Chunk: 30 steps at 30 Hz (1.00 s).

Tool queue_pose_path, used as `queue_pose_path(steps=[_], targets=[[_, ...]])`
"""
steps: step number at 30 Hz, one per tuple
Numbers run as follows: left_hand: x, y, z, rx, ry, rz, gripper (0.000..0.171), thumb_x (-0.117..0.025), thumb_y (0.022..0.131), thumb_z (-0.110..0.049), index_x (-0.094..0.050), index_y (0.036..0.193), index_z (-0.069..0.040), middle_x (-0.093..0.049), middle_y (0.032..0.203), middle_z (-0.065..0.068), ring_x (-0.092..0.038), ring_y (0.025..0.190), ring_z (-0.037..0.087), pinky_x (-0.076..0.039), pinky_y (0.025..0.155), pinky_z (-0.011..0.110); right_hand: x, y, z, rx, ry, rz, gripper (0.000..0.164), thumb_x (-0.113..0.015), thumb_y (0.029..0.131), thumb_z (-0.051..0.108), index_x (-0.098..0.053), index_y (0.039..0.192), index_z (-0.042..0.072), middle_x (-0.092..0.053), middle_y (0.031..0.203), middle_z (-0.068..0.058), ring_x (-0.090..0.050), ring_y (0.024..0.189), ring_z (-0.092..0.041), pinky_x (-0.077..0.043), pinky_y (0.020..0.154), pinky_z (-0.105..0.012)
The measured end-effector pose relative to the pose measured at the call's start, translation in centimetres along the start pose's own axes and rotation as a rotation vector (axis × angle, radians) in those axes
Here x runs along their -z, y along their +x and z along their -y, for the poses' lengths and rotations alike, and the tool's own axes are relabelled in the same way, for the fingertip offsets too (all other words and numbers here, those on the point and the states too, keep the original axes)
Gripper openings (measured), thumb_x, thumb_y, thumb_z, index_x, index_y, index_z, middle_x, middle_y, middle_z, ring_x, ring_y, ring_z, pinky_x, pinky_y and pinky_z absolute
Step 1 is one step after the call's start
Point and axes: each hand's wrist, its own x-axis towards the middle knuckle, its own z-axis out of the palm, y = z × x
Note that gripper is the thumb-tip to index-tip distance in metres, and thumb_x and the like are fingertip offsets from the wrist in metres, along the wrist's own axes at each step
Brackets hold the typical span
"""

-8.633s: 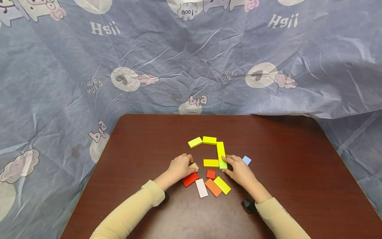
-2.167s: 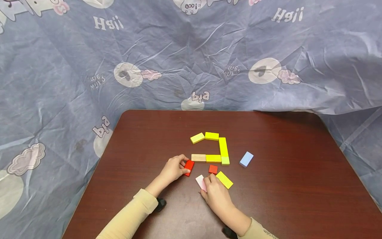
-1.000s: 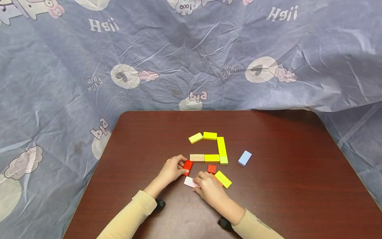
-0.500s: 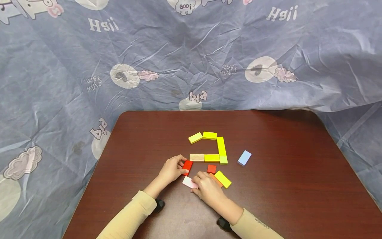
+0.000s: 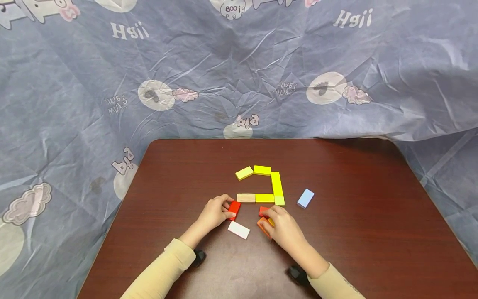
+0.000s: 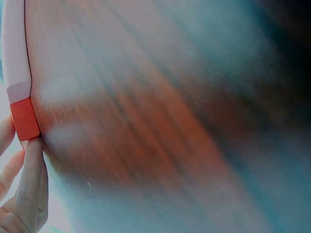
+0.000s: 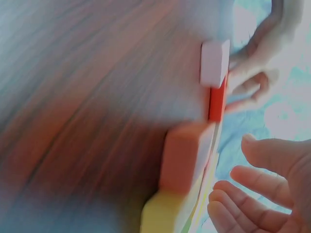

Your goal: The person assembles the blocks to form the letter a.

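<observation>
My left hand (image 5: 214, 212) pinches a red block (image 5: 234, 209) between thumb and fingers; it lies flat on the table. At its near end a white block (image 5: 239, 229) lies slanted, with no hand on it. My right hand (image 5: 287, 228) hovers over an orange block (image 5: 263, 227) and a yellow block (image 5: 271, 222), covering most of the yellow one. Its fingertips are close to a small red block (image 5: 263, 211). In the right wrist view its fingers are spread and relaxed, apart from the orange block (image 7: 180, 155).
Beyond the hands, a plain wooden block (image 5: 246, 198) and a yellow block (image 5: 264, 199) form a row. It meets a light green block (image 5: 279, 200) and a long yellow block (image 5: 276, 182). Two more yellow blocks (image 5: 262, 170) curve leftward at the top. A blue block (image 5: 306, 198) lies right.
The right hand turned the white block and slid it left against the red one's near end, then let go and moved right. Earlier, the wooden block joined the row and the left hand took the red block.
</observation>
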Motion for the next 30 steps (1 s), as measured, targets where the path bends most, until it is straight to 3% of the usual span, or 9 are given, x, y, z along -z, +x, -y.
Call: queue_pose_path(steps=[6,14,30], targets=[[0.1,0.0,0.0,-0.002,-0.002,-0.001,0.038,-0.085,0.075,-0.009,-0.068,0.108,-0.005,-0.067,0.087,0.007,-0.065,0.074,0.014,-0.054,0.072,0.03,0.8,-1.3,-1.5,-0.095,-0.013,0.037,0.031,-0.086,0.074,0.015,-0.074,0.1,0.004,-0.065,0.092,-0.004,-0.061,0.085,-0.02,-0.054,0.076,-0.038],[0.1,0.0,0.1,-0.004,0.0,-0.001,0.039,-0.085,0.075,-0.01,-0.067,0.109,-0.005,-0.066,0.087,0.007,-0.065,0.074,0.013,-0.053,0.071,0.029,1.0,-2.3,-2.0,-0.118,-0.027,0.05,0.037,-0.087,0.072,0.013,-0.073,0.104,0.002,-0.064,0.094,-0.006,-0.059,0.086,-0.021,-0.053,0.075,-0.037],[0.2,-0.1,-0.1,-0.008,-0.005,-0.002,0.038,-0.085,0.075,-0.009,-0.067,0.109,-0.005,-0.067,0.087,0.008,-0.066,0.076,0.016,-0.054,0.073,0.032,1.5,-2.5,-1.7,-0.198,-0.014,0.183,0.046,-0.081,0.074,0.004,-0.068,0.117,0.001,-0.064,0.105,-0.01,-0.06,0.094,-0.024,-0.054,0.083,-0.04]])
